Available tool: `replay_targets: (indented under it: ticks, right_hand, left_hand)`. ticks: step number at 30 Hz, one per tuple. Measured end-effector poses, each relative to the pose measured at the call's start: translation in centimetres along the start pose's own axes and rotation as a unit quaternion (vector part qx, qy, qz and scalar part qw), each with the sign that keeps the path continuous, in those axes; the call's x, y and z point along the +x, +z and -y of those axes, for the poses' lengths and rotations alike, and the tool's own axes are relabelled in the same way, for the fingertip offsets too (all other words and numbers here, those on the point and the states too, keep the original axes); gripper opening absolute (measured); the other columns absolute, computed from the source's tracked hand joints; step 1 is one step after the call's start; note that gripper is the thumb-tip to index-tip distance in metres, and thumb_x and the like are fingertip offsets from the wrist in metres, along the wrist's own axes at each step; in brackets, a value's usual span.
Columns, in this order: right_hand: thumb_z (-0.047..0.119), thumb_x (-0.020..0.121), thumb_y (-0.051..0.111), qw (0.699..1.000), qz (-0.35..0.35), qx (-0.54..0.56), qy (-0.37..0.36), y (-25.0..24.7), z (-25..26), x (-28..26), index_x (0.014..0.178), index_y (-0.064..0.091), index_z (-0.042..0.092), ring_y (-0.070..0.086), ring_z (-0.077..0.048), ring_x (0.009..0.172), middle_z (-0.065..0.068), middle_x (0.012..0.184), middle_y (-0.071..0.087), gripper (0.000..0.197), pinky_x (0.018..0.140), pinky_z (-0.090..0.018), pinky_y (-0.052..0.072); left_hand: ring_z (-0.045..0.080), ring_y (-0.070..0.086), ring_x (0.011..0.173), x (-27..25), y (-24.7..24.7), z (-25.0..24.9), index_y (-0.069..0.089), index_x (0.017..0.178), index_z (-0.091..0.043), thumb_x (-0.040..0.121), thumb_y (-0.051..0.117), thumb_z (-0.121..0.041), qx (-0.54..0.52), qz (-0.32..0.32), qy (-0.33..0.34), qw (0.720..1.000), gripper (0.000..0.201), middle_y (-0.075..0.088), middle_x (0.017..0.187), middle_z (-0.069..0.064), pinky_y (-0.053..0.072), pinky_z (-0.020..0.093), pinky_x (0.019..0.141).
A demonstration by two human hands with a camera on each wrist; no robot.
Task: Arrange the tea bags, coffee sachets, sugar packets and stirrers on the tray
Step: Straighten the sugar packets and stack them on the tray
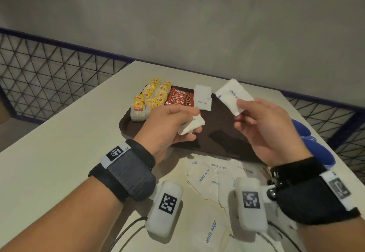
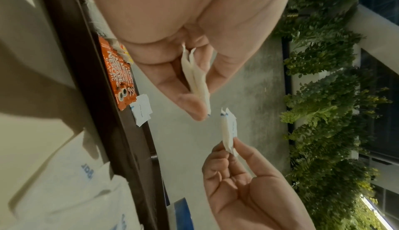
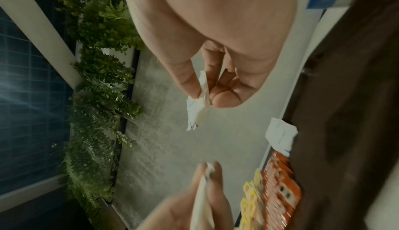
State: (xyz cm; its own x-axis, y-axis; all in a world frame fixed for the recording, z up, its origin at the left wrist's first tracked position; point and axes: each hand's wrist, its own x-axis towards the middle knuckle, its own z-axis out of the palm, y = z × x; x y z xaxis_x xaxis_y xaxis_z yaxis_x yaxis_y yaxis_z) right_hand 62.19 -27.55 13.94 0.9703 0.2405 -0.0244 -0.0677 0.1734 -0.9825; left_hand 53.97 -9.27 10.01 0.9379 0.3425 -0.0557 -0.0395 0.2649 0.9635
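A dark brown tray (image 1: 223, 133) lies on the table. At its far left stand yellow tea bags (image 1: 152, 95), then red coffee sachets (image 1: 178, 98), then a small stack of white sugar packets (image 1: 202, 97). Above the tray my left hand (image 1: 171, 123) grips two sugar packets (image 2: 197, 76) between thumb and fingers. My right hand (image 1: 262, 121) pinches two more sugar packets (image 1: 234, 96) by their lower end, held higher and to the right. Loose sugar packets (image 1: 211, 174) lie on the table in front of the tray. Blue stirrers (image 1: 314, 143) lie to the tray's right.
The table (image 1: 59, 143) is off-white and stands against a grey wall (image 1: 177, 14). A blue-framed wire mesh railing (image 1: 49, 70) runs behind it at left and right. A black cable (image 1: 126, 230) lies near the front edge.
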Motion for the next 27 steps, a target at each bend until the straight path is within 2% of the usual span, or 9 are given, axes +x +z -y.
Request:
replay_targets:
  ticks: [2,5,7,10,12,15,18,22,27]
  right_hand:
    - [0.009,0.093,0.07,0.998,0.016,-0.049,-0.026,0.6,1.8,1.8,0.097,0.067,0.004,0.059,-0.014,0.069,-0.009,0.087,0.07,0.007,0.06,-0.024,0.052]
    - [0.008,0.091,0.072,0.98,0.053,-0.191,-0.021,1.7,2.5,5.5,0.103,0.065,0.005,0.061,-0.015,0.073,-0.013,0.1,0.074,0.014,0.065,-0.028,0.053]
    - [0.005,0.089,0.074,0.959,0.067,-0.276,0.004,2.2,1.9,8.0,0.107,0.065,0.006,0.062,-0.019,0.076,-0.016,0.094,0.074,0.02,0.065,-0.029,0.055]
    - [-0.002,0.085,0.075,0.919,0.087,-0.383,0.029,2.7,0.4,11.3,0.093,0.066,0.001,0.059,-0.025,0.07,-0.014,0.075,0.066,0.013,0.055,-0.028,0.054]
    - [-0.002,0.086,0.075,0.896,0.087,-0.432,0.048,3.1,-0.6,13.0,0.092,0.068,0.001,0.06,-0.02,0.065,-0.015,0.081,0.067,0.01,0.049,-0.024,0.054]
    - [-0.003,0.086,0.075,0.887,0.087,-0.446,0.081,3.7,-2.0,15.1,0.1,0.069,0.003,0.068,-0.022,0.079,-0.016,0.099,0.072,0.016,0.049,-0.024,0.056]
    - [-0.005,0.086,0.074,0.888,0.081,-0.439,0.108,3.9,-3.0,16.8,0.105,0.069,0.006,0.071,-0.024,0.088,-0.017,0.107,0.073,0.022,0.054,-0.028,0.058]
    - [-0.01,0.088,0.069,0.885,0.072,-0.446,0.117,3.6,-3.5,18.2,0.097,0.069,0.005,0.07,-0.025,0.085,-0.022,0.111,0.072,0.018,0.054,-0.029,0.059]
    - [-0.007,0.085,0.074,0.859,0.086,-0.495,0.101,3.4,-3.3,18.5,0.109,0.066,-0.006,0.067,-0.027,0.079,-0.028,0.11,0.069,0.025,0.056,-0.028,0.058]
  left_hand:
    - [0.024,0.078,0.089,0.4,-0.3,0.0,0.076,0.111,-0.011,0.1,0.059,-0.002,-0.011,-0.017,-0.009,1.0,0.022,0.074,0.115,0.015,0.061,0.028,0.063]
    - [0.024,0.078,0.09,0.7,-0.5,0.1,0.068,0.121,-0.016,0.1,0.058,0.001,-0.014,-0.03,-0.011,0.999,0.029,0.069,0.122,0.013,0.062,0.029,0.066]
    - [0.025,0.078,0.091,0.9,-0.7,0.1,0.066,0.121,-0.018,0.1,0.058,0.002,-0.02,-0.035,-0.008,0.999,0.031,0.066,0.125,0.012,0.063,0.031,0.069]
    - [0.026,0.078,0.089,1.0,-0.8,0.1,0.065,0.12,-0.017,0.099,0.057,0.004,-0.035,-0.038,-0.007,0.999,0.031,0.065,0.124,0.013,0.063,0.032,0.068]
    - [0.026,0.079,0.087,1.2,-1.0,0.1,0.065,0.119,-0.017,0.099,0.057,0.005,-0.042,-0.035,-0.008,0.998,0.03,0.066,0.123,0.014,0.063,0.031,0.065]
    - [0.026,0.079,0.085,1.5,-1.1,0.3,0.065,0.115,-0.017,0.099,0.056,0.005,-0.05,-0.029,-0.008,0.998,0.029,0.066,0.119,0.013,0.062,0.029,0.062]
    - [0.026,0.079,0.083,1.7,-1.1,0.5,0.066,0.114,-0.016,0.099,0.055,0.006,-0.056,-0.025,-0.012,0.998,0.028,0.068,0.116,0.015,0.061,0.029,0.061]
    - [0.026,0.079,0.082,1.9,-1.1,0.7,0.066,0.111,-0.015,0.099,0.054,0.006,-0.058,-0.024,-0.012,0.998,0.027,0.068,0.115,0.016,0.06,0.028,0.059]
    - [0.027,0.079,0.082,2.0,-1.2,0.8,0.066,0.11,-0.014,0.099,0.054,0.007,-0.055,-0.025,-0.014,0.998,0.026,0.069,0.113,0.017,0.06,0.027,0.058]
